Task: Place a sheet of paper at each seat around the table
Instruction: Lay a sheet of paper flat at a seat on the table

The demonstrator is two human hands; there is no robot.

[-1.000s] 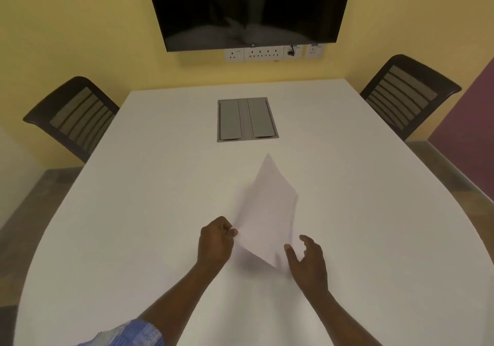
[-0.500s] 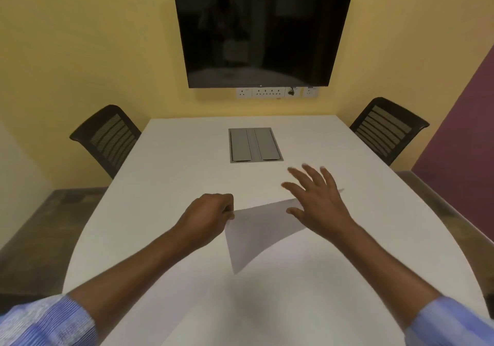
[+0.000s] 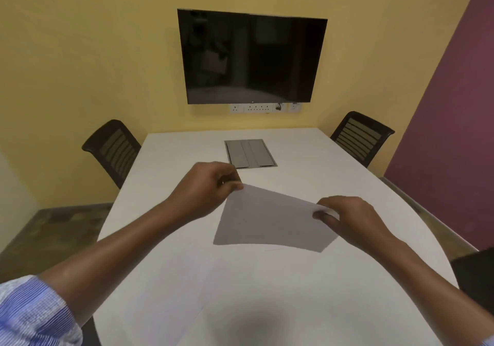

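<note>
Paper sheet (image 3: 270, 220), thin, flat, rectangular, pinched at opposite corners by left hand (image 3: 205, 185) and right hand (image 3: 344, 217), above smooth white table (image 3: 334, 174)

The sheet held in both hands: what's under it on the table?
Below the sheet, white table and a faint edge that may be another paper at its lower border. Anything directly beneath is covered. Left hand and right hand pinch its corners.

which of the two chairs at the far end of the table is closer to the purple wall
The chair on the right, beside the table's far right corner. The purple wall rises just past it, while the left chair stands against the yellow wall.
</note>
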